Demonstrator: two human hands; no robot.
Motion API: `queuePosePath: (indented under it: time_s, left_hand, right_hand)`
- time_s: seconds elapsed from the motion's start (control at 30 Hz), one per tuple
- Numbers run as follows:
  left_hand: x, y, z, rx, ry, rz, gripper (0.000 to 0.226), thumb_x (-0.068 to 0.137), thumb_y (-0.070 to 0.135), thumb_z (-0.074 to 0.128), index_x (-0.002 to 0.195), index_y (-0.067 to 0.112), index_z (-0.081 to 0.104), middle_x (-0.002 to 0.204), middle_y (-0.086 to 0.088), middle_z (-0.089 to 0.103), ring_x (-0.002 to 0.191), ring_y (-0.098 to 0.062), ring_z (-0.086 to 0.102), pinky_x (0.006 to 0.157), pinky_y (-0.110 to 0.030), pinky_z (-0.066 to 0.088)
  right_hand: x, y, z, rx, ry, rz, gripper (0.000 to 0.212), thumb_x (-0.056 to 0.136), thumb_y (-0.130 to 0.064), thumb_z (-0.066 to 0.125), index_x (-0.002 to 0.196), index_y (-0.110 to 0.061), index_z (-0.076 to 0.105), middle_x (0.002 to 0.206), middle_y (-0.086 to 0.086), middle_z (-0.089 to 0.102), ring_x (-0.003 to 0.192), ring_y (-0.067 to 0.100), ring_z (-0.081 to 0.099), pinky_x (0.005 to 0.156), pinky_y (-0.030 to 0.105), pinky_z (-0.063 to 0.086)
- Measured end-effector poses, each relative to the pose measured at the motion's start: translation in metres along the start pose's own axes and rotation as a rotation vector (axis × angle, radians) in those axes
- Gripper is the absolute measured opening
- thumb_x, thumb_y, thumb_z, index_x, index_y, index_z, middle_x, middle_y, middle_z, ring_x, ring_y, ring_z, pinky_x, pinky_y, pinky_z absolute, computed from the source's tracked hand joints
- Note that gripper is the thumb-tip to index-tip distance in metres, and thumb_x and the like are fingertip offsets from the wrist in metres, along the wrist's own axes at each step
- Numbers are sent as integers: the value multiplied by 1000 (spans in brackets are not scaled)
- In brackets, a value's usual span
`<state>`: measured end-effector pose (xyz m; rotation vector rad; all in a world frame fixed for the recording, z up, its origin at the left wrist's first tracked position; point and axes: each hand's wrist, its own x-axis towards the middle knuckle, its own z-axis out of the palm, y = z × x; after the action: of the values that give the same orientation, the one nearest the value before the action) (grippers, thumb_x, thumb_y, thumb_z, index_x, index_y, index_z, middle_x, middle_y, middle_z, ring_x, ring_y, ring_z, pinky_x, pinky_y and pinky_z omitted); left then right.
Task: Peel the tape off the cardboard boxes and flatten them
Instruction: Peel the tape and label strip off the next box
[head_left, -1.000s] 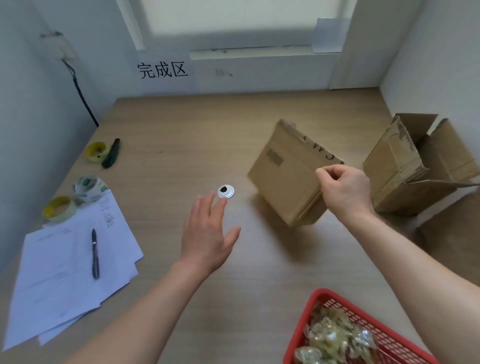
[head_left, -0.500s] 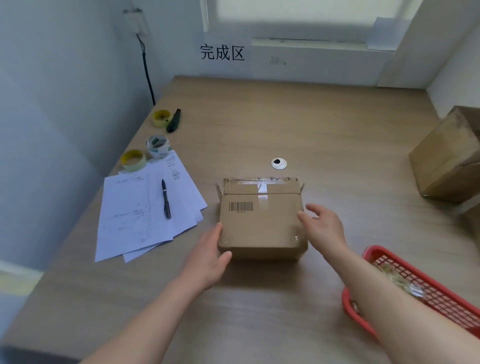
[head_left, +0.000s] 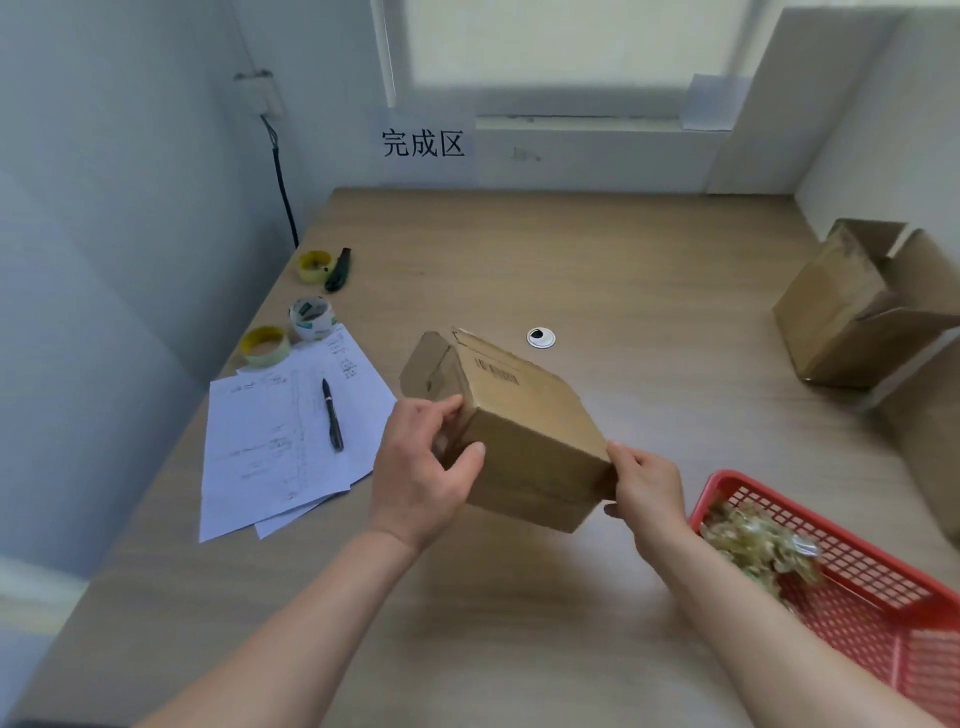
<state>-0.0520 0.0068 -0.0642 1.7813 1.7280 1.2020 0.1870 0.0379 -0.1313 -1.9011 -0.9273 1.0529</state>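
Note:
A small brown cardboard box (head_left: 524, 431) is lifted and tilted above the middle of the wooden table (head_left: 571, 260). My left hand (head_left: 421, 478) grips its left end, thumb on the near face and fingers curled over the end flap. My right hand (head_left: 647, 488) holds its lower right corner with curled fingers. A barcode label shows on the box's upper face. No tape is plainly visible on the faces turned toward me.
An opened cardboard box (head_left: 852, 312) stands at the right edge. A red basket (head_left: 852, 587) with crumpled tape sits at the near right. Papers (head_left: 280, 431) with a pen (head_left: 332, 415), tape rolls (head_left: 311, 317) and a dark cutter (head_left: 338, 270) lie on the left.
The box lay flat on the table between my hands half a second ago. Both hands now grip it, and it is raised and rotated with one end toward the upper left.

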Motion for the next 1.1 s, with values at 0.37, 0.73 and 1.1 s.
queuePosePath:
  time_s: [0.37,0.73,1.1]
  left_hand:
    - [2,32,30,276,-350,372,67,62,47,90,118,15,73,104,-6,59,98,-29,53,86,-45,48]
    - [3,15,47,88,-400,242,49,85,33,57,130,16,65,148,3,49,147,-22,27,115,-47,24]
    - [29,2,25,312,-622,102,65,84,61,65,143,48,43,164,19,12,151,-5,-6,119,-57,1]
  right_hand:
    - [-36,-43,3,209,-234,-193,43,97,-44,51,91,-11,77,88,11,75,87,26,69,77,40,53]
    - [-39,-22,-32,283,-394,-209,27,103,-24,52,110,-37,75,102,-8,76,86,3,69,63,15,51]
    - [-18,-38,-24,145,-289,-354,26,98,-22,61,93,-40,78,101,-9,77,99,11,71,89,31,55]
